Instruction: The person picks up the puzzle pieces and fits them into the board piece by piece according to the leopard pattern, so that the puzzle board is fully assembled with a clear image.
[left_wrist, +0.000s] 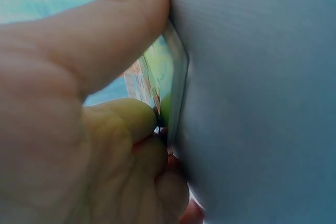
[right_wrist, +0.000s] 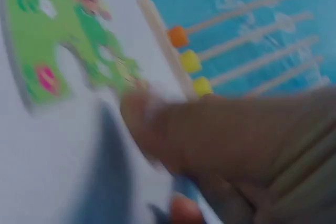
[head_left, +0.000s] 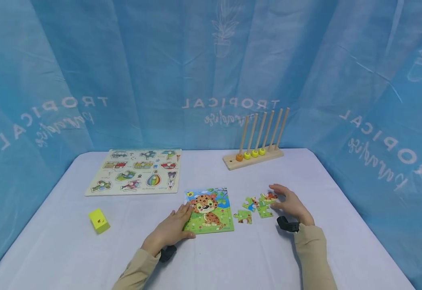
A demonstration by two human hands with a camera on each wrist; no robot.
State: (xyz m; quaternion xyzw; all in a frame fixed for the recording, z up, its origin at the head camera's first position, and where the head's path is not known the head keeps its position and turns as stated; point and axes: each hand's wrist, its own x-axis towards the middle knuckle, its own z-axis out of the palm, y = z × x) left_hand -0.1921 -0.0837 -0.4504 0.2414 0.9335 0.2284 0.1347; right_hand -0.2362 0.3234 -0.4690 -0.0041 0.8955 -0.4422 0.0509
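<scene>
A square jigsaw puzzle with a spotted leopard cub (head_left: 211, 217) lies flat near the middle of the table. My left hand (head_left: 172, 226) rests at its left side, fingers over the edge and thumb by the lower left corner; the board's edge (left_wrist: 179, 85) shows beside the thumb in the left wrist view. To the right lie several loose jigsaw pieces (head_left: 245, 216). At the rightmost of these, my right hand (head_left: 290, 204) arches with thumb and fingers apart. A green piece with a pink flower (right_wrist: 39, 72) shows close to the blurred thumb in the right wrist view.
A wooden peg rack (head_left: 253, 158) with one orange and several yellow beads stands at the back right. A vehicle peg puzzle board (head_left: 123, 186) lies at the back left. Nearer on the left is a yellow block (head_left: 99, 220). Blue curtains surround the white table (head_left: 211, 266).
</scene>
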